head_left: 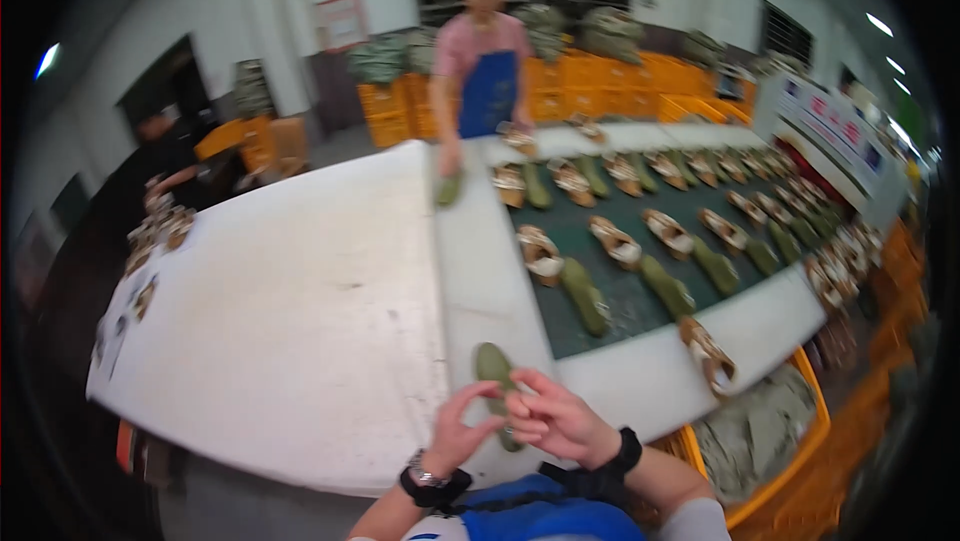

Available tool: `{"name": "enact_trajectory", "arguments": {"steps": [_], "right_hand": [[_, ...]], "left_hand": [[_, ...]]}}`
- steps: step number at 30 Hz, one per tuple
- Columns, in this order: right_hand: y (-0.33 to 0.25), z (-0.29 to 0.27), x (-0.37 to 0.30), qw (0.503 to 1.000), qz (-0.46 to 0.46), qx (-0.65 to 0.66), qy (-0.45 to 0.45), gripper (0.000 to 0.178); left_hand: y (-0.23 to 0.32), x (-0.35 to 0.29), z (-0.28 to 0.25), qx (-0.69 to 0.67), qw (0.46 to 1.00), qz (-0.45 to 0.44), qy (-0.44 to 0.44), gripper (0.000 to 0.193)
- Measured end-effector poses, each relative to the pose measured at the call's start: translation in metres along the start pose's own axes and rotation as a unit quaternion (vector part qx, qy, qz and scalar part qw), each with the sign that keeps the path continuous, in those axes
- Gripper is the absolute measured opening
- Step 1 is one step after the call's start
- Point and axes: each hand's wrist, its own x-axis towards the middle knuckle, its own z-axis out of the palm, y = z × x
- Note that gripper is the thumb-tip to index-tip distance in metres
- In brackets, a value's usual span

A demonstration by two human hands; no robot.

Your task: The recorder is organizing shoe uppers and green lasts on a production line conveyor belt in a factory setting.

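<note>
An olive-green insole lies lengthwise at the near edge of the white table, partly covered by my hands. Over its left edge, my left hand curves with thumb and finger apart, and nothing shows between them. My right hand is at the insole's right side, its fingers curled in close to it. Whether those fingers pinch anything is too blurred to make out. A brown and white sandal rests on the white ledge to the right.
A dark green conveyor belt carries rows of sandals and green insoles. Opposite, a person in a blue apron touches another insole. A yellow crate of grey-green pieces stands below at right. Another person is far left by more sandals.
</note>
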Motion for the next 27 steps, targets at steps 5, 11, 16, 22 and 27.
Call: {"name": "enact_trajectory", "arguments": {"steps": [5,11,16,22,27], "right_hand": [[0.051,-0.019,0.011,0.990,0.085,0.090,0.060,0.024],[0.086,-0.019,0.041,0.966,0.204,0.134,0.087,0.016],[0.096,-0.019,0.062,0.958,0.223,0.152,0.097,0.015],[0.080,-0.030,0.059,0.972,0.186,0.131,0.053,0.019],[0.052,-0.033,0.037,0.993,0.028,-0.114,0.023,0.025]], "left_hand": [[-0.025,-0.034,-0.018,-0.165,0.976,-0.121,-0.070,0.043],[-0.023,-0.079,-0.051,-0.131,0.981,-0.140,-0.009,0.032],[-0.025,-0.086,-0.060,-0.129,0.979,-0.133,0.092,0.026],[-0.020,-0.070,-0.044,-0.155,0.964,-0.159,0.143,0.025],[-0.016,-0.052,-0.028,-0.267,0.920,-0.284,0.043,0.024]]}}
